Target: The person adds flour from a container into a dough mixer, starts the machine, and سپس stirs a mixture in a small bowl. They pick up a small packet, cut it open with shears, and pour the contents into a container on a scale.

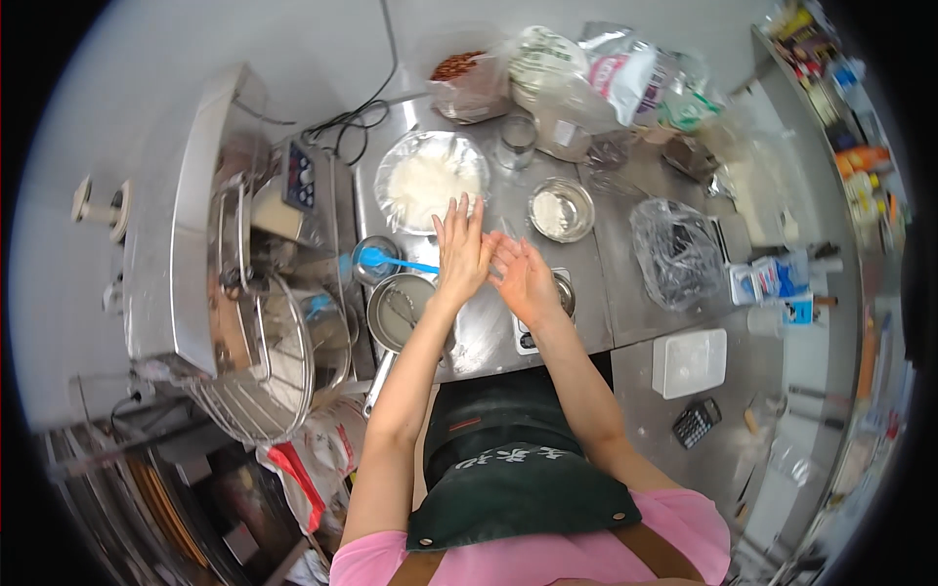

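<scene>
My left hand (461, 249) is held with fingers outstretched over the steel counter, just below a foil-like round bowl (420, 181) of white powder. My right hand (520, 273) is beside it, palm turned up, fingers loosely bent; their fingertips are close, perhaps touching. I see nothing held in either. Left of my hands, a blue spatula (415, 265) rests in a small container (366, 273), near a steel saucepan (379, 327) with a whisk. A scale (526, 337) with a steel bowl lies partly hidden under my right hand. A steel bowl (576, 215) with white contents stands to the upper right.
A large steel machine (186, 225) with a wire guard borders the left. Bags of ingredients (542, 68) and a clear cup (515, 142) stand at the back. Right are crumpled plastic (674, 254), a white tub (689, 361), a calculator (697, 422) and a crowded shelf (850, 195).
</scene>
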Motion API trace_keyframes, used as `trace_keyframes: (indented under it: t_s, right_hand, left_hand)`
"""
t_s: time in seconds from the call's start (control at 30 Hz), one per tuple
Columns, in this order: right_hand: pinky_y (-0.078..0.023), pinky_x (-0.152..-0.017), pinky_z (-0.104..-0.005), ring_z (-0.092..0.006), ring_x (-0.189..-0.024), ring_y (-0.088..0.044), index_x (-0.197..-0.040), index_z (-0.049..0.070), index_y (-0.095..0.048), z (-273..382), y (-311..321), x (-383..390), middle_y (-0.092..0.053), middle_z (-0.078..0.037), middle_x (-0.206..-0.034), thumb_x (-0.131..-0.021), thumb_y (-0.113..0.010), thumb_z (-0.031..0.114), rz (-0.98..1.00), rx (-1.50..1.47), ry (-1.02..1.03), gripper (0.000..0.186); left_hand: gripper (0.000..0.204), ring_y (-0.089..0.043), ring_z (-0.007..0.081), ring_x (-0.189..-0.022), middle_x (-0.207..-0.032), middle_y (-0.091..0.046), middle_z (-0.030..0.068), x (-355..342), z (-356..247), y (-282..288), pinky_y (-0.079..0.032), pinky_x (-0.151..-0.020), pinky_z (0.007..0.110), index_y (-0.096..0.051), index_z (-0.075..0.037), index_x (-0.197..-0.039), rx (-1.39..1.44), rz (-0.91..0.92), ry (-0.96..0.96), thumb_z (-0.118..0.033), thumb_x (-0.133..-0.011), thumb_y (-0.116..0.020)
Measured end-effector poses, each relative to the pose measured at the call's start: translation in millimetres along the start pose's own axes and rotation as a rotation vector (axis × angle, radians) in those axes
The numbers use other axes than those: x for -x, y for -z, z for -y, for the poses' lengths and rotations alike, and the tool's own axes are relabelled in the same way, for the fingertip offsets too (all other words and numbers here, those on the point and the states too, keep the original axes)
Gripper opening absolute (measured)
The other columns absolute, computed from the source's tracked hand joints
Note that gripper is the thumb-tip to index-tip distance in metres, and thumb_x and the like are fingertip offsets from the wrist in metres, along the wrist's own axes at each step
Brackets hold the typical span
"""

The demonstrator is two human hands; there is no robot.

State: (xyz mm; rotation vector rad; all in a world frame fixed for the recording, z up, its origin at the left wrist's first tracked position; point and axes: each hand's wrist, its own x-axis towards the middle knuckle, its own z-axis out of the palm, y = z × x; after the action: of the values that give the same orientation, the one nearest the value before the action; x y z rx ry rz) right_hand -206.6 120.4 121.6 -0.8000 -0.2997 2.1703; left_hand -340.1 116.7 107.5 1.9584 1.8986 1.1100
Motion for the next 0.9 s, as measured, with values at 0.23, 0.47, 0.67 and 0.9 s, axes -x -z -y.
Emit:
trace_keyframes:
  t_s: [0.23, 0.47, 0.67, 0.9]
  right_hand:
    - [-0.033, -0.111, -0.0441, -0.0251, -0.134, -0.044, -0.139, 0.002, -0.045, 23.8, 24.3, 53.9, -0.049, -0.015, -0.142, -0.104, -0.038, 0.041, 0.042, -0.046, 0.132, 0.053]
    - [-0.049, -0.082, -0.0284, -0.0172, -0.100, -0.064, -0.121, -0.001, -0.060, 45.1, 142.5, 117.1, -0.068, -0.012, -0.113, -0.098, -0.056, 0.015, -0.616, 0.828, 0.432, 0.028]
    - [-0.051, -0.066, -0.0329, -0.0231, -0.076, -0.067, -0.104, 0.001, -0.067, -29.2, 86.4, 129.2, -0.068, -0.014, -0.087, -0.092, -0.057, 0.005, -0.179, 1.532, 0.754, 0.017]
    - [-0.050, -0.059, -0.0342, -0.0225, -0.069, -0.060, -0.128, 0.012, -0.059, -118.5, 39.9, 58.6, -0.053, -0.006, -0.084, -0.080, -0.064, 0.009, 0.612, 1.917, 0.872, 0.048]
  left_hand:
    - [0.060, -0.025, 0.0399, -0.143, -0.147, -0.041, 0.0227, 12.9, -10.9, -26.4, -0.006, -0.117, 0.058, -0.038, 0.000, -0.145, 0.117, 0.230, -0.057, -0.040, -0.100, -0.041]
    - [0.038, -0.058, 0.0349, -0.108, -0.117, -0.059, 0.0200, 70.0, -30.0, 36.5, -0.046, -0.092, 0.038, -0.055, 0.003, -0.125, 0.337, 0.118, 0.025, -0.007, -0.090, -0.064]
    - [0.010, -0.055, 0.0345, -0.083, -0.091, -0.055, 0.0169, 165.1, -33.8, 89.0, -0.045, -0.076, 0.042, -0.056, 0.002, -0.091, 0.250, -0.090, 0.344, 0.000, -0.084, -0.064]
    - [0.038, -0.058, 0.0420, -0.098, -0.106, -0.059, 0.0228, 249.7, 25.6, 102.9, -0.047, -0.086, 0.048, -0.054, 0.003, -0.119, -0.394, 0.077, 0.655, -0.012, -0.086, -0.065]
